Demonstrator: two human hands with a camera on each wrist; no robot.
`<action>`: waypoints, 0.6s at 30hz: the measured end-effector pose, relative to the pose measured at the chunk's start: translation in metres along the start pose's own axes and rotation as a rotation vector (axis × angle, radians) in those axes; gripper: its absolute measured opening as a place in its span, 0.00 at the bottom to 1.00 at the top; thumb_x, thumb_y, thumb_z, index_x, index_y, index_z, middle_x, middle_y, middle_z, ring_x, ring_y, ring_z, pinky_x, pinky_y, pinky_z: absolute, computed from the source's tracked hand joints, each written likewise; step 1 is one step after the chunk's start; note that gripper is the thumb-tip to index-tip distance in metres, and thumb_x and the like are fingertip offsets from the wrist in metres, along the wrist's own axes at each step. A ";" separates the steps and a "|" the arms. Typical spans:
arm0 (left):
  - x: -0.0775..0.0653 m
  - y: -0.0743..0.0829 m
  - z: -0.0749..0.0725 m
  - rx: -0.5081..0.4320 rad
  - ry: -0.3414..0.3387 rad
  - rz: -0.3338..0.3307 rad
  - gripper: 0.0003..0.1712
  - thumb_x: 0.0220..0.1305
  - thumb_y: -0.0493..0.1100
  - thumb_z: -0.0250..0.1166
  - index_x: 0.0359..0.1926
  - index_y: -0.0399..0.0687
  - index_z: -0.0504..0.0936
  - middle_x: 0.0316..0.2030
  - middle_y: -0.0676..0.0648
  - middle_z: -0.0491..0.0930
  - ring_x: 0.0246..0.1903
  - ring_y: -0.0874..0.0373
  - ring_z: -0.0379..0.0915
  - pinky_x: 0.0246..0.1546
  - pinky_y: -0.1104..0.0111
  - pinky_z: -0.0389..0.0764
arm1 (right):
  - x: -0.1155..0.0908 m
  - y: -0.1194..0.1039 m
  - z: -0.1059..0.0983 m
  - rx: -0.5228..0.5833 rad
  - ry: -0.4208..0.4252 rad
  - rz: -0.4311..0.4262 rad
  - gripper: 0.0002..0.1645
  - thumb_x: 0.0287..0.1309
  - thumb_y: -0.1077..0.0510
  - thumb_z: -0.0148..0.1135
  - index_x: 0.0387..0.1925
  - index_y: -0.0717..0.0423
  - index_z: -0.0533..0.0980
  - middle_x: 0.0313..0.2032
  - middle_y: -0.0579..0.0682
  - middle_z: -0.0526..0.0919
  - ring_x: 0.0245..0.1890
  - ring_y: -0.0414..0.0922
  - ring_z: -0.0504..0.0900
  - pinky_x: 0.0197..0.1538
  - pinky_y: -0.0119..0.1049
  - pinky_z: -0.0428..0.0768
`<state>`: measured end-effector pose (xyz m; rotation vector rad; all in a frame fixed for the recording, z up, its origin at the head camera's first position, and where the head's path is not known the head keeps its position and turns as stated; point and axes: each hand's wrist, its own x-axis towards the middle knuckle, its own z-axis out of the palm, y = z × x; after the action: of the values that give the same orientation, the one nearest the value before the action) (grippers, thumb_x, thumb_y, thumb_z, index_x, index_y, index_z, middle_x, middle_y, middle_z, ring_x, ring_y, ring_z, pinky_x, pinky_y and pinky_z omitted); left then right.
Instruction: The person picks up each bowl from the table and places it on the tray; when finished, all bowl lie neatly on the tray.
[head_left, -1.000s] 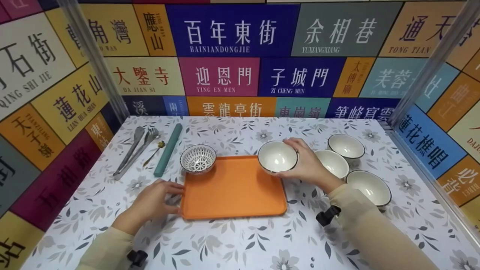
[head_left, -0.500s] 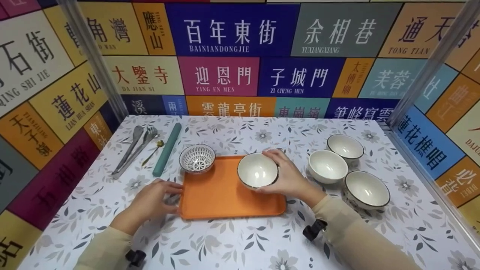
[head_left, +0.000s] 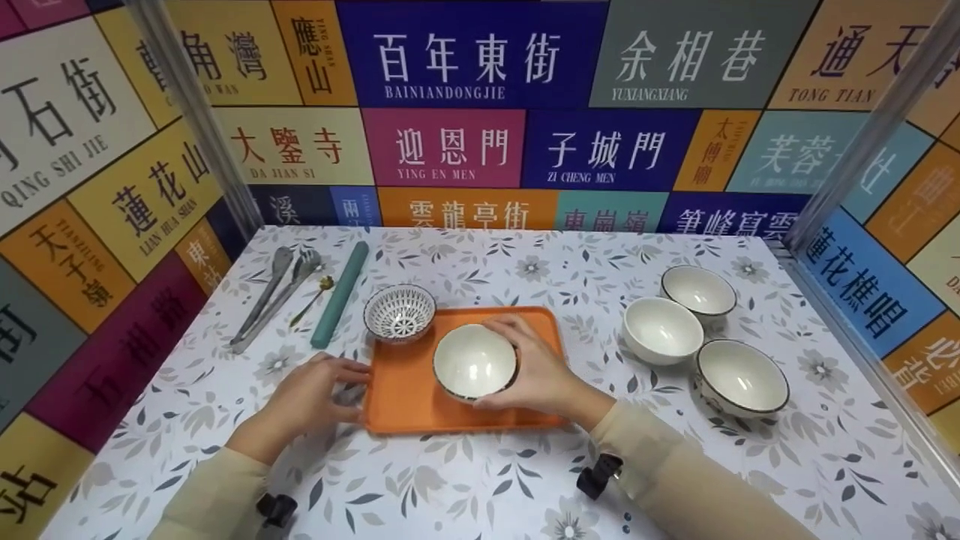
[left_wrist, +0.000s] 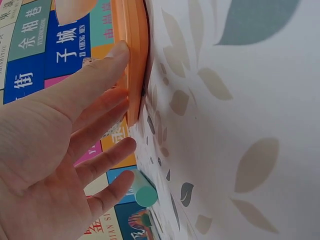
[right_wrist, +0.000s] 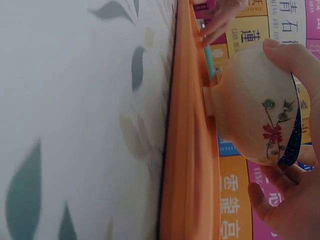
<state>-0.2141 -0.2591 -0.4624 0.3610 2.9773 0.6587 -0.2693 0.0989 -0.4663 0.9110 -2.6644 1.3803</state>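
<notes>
My right hand [head_left: 536,375] grips a white bowl [head_left: 474,361] by its rim and side, thumb and fingers spread around it. In the right wrist view the bowl [right_wrist: 260,107] shows a red flower sprig, and its foot is close over the orange tray [right_wrist: 185,200]; I cannot tell if they touch. My left hand [head_left: 304,401] is at the left edge of the orange tray [head_left: 405,409], its thumb against the rim [left_wrist: 131,65] in the left wrist view, fingers loosely extended. A black-and-white patterned bowl [head_left: 400,315] stands at the tray's back left corner.
Three more white bowls, a near one [head_left: 742,379], a middle one [head_left: 663,331] and a far one [head_left: 699,291], stand at the right. Metal tongs [head_left: 274,300], a small golden utensil [head_left: 311,301] and a teal stick [head_left: 340,294] lie at the back left. Printed walls border the table.
My right hand has carried the white bowl leftward and nearer, from the tray's back right corner to over its middle. My left hand has stayed at the tray's left edge.
</notes>
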 end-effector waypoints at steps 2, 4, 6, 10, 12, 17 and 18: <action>0.000 0.000 0.000 -0.005 0.001 0.005 0.33 0.46 0.47 0.83 0.57 0.52 0.87 0.62 0.54 0.83 0.63 0.47 0.74 0.65 0.45 0.75 | 0.001 -0.004 0.007 0.016 -0.009 -0.004 0.70 0.23 0.38 0.91 0.73 0.46 0.68 0.68 0.42 0.69 0.68 0.49 0.72 0.71 0.50 0.73; -0.001 -0.001 0.001 -0.008 0.005 0.016 0.33 0.46 0.47 0.84 0.57 0.52 0.87 0.62 0.54 0.83 0.63 0.47 0.74 0.66 0.45 0.75 | 0.002 -0.007 0.013 0.038 -0.022 -0.010 0.69 0.24 0.38 0.91 0.73 0.44 0.69 0.68 0.43 0.69 0.67 0.49 0.73 0.71 0.49 0.73; -0.001 -0.001 0.002 -0.017 0.008 0.024 0.33 0.46 0.48 0.84 0.57 0.51 0.88 0.62 0.53 0.83 0.63 0.47 0.74 0.66 0.46 0.75 | 0.004 -0.010 0.018 0.057 -0.035 -0.018 0.68 0.25 0.38 0.91 0.73 0.44 0.69 0.68 0.43 0.69 0.67 0.48 0.73 0.71 0.48 0.73; -0.001 -0.003 0.004 -0.041 0.014 0.041 0.33 0.46 0.48 0.84 0.56 0.51 0.88 0.61 0.53 0.83 0.62 0.47 0.75 0.65 0.46 0.75 | 0.007 -0.016 0.029 0.072 -0.054 -0.039 0.67 0.25 0.41 0.91 0.72 0.47 0.70 0.68 0.44 0.69 0.66 0.47 0.73 0.72 0.48 0.71; -0.001 -0.005 0.004 -0.050 0.012 0.045 0.33 0.46 0.48 0.84 0.56 0.51 0.88 0.61 0.53 0.83 0.62 0.47 0.75 0.65 0.45 0.75 | 0.010 -0.019 0.035 0.079 -0.061 -0.040 0.67 0.25 0.42 0.91 0.72 0.49 0.70 0.67 0.44 0.70 0.66 0.47 0.74 0.72 0.48 0.71; -0.002 -0.007 0.004 -0.033 0.021 0.070 0.34 0.47 0.48 0.84 0.57 0.50 0.87 0.61 0.52 0.84 0.61 0.47 0.75 0.64 0.46 0.76 | 0.017 -0.024 0.052 0.089 -0.067 -0.049 0.69 0.24 0.42 0.91 0.73 0.52 0.69 0.67 0.44 0.69 0.66 0.48 0.74 0.72 0.49 0.73; -0.002 -0.008 0.004 -0.028 0.025 0.075 0.33 0.47 0.48 0.84 0.57 0.50 0.87 0.60 0.52 0.84 0.60 0.48 0.75 0.64 0.46 0.76 | 0.018 -0.025 0.056 0.090 -0.067 -0.051 0.69 0.25 0.41 0.91 0.73 0.53 0.68 0.67 0.44 0.69 0.67 0.48 0.74 0.72 0.48 0.73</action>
<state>-0.2137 -0.2650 -0.4690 0.4678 2.9871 0.7167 -0.2578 0.0374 -0.4775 1.0438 -2.6251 1.4957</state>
